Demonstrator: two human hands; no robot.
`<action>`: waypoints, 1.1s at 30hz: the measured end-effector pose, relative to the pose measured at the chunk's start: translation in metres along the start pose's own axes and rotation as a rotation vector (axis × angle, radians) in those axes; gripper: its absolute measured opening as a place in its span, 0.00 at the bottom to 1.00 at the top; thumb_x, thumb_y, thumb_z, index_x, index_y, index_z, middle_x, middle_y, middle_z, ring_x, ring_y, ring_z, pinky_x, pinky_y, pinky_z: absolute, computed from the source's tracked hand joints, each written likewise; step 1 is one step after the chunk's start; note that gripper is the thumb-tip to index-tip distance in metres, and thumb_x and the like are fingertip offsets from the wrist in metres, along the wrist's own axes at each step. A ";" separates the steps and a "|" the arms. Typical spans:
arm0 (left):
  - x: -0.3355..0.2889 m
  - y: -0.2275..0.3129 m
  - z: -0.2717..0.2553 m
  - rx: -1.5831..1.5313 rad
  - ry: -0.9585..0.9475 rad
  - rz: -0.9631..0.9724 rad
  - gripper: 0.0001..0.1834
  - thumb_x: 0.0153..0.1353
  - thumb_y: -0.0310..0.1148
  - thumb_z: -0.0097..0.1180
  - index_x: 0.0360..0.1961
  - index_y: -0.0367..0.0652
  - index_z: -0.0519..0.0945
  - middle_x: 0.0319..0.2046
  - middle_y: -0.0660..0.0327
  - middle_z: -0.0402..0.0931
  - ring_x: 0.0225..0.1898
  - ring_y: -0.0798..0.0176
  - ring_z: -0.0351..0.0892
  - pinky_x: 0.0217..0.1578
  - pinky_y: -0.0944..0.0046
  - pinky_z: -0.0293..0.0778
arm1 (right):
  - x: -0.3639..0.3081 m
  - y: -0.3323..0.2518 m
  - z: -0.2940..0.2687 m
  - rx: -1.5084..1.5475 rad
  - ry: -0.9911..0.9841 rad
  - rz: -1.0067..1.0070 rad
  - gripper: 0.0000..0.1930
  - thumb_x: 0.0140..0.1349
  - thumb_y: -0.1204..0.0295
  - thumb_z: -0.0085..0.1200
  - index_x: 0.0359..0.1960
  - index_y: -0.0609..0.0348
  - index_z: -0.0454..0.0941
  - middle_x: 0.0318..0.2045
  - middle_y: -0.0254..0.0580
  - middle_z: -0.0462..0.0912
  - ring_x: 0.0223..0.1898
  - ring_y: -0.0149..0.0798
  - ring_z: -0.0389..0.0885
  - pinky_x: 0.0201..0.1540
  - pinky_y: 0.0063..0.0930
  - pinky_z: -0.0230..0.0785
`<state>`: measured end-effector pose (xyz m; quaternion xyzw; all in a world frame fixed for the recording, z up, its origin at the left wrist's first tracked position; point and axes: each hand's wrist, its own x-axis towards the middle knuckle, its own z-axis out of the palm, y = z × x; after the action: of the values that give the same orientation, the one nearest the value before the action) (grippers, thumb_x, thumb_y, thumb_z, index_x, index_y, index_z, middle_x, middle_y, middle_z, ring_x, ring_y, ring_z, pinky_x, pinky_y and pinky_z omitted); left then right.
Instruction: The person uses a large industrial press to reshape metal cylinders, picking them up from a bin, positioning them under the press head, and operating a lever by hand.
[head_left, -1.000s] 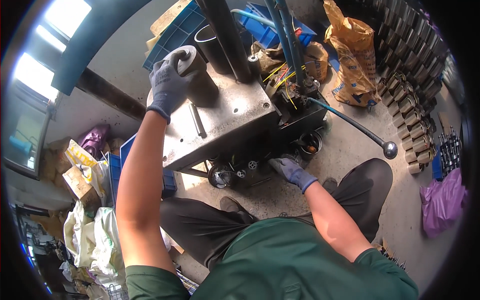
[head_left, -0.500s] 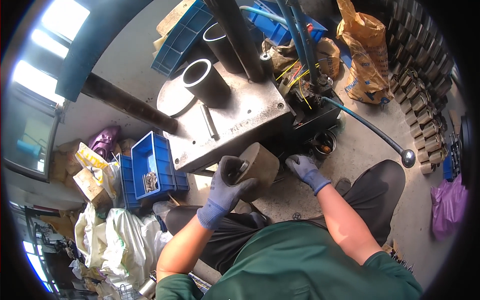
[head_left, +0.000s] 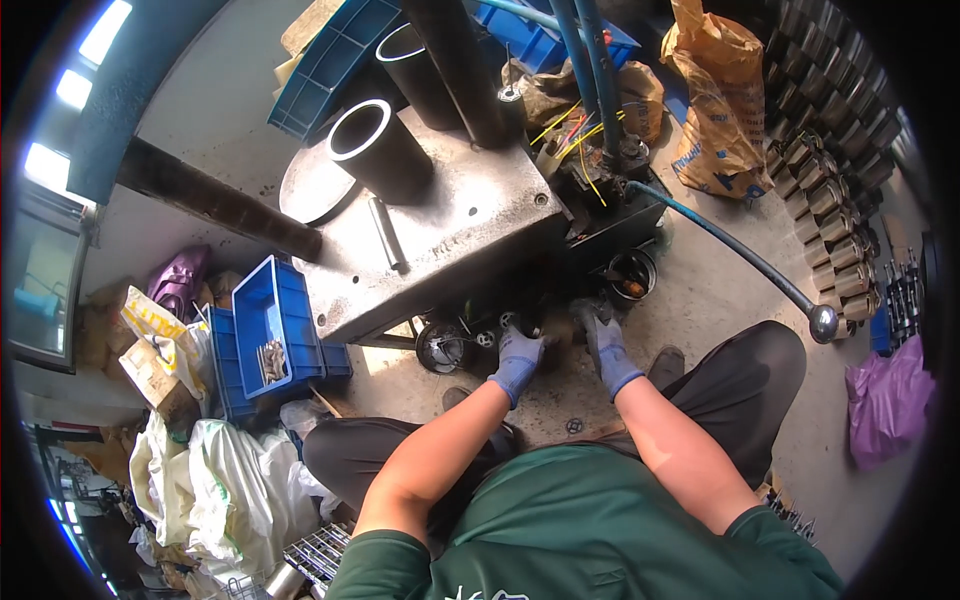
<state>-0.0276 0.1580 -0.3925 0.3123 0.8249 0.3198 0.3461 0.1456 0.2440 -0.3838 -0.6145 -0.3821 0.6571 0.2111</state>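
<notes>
My left hand (head_left: 518, 360), in a grey-blue work glove, reaches low in front of the machine's metal table (head_left: 450, 235). Level with it, a short gap to the right, is my right hand (head_left: 606, 350) in a matching glove. Shadow and blur cover the fingertips of both, so their grip cannot be made out. Between the hands is a dark, smeared patch where no object stands out clearly. Close to my left fingers lie small round metal parts (head_left: 486, 339), beside a round pan (head_left: 441, 347). Near my right hand stands a small bucket (head_left: 632, 275).
On the metal table are two thick dark tubes (head_left: 392, 165) (head_left: 420, 80), a round plate (head_left: 312, 190) and a short rod (head_left: 386, 232). A ball-ended lever (head_left: 760, 262) juts out at right. Blue crates (head_left: 282, 330) stand left; stacked metal sleeves (head_left: 835, 225) line the right.
My left hand has gone down and right; the grey metal cylinder it held no longer shows clearly. My right hand has shifted slightly. The view has moved, bringing the pan into sight.
</notes>
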 end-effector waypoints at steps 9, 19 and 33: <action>0.087 0.019 0.010 0.052 0.406 0.285 0.28 0.57 0.49 0.65 0.54 0.42 0.82 0.51 0.52 0.83 0.51 0.49 0.82 0.53 0.49 0.76 | -0.025 0.001 -0.024 0.007 -0.114 -0.234 0.22 0.64 0.68 0.63 0.59 0.61 0.79 0.50 0.34 0.83 0.51 0.32 0.78 0.57 0.29 0.69; 0.155 -0.039 0.056 0.762 0.169 0.260 0.19 0.66 0.44 0.52 0.49 0.46 0.86 0.49 0.48 0.84 0.53 0.45 0.81 0.57 0.43 0.72 | -0.028 0.028 -0.035 -0.225 -0.373 -0.326 0.16 0.63 0.75 0.58 0.53 0.62 0.79 0.45 0.43 0.85 0.47 0.36 0.83 0.49 0.30 0.77; 0.183 -0.088 0.016 0.649 0.248 -0.201 0.22 0.71 0.43 0.48 0.57 0.42 0.81 0.50 0.50 0.82 0.53 0.48 0.79 0.57 0.50 0.72 | -0.070 -0.019 -0.014 -0.731 -0.406 -0.186 0.11 0.62 0.67 0.55 0.41 0.58 0.83 0.36 0.48 0.87 0.39 0.46 0.86 0.45 0.38 0.77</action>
<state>-0.1444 0.2453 -0.5352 0.2822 0.9457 0.0413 0.1560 0.1663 0.2067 -0.3228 -0.4699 -0.6775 0.5643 -0.0415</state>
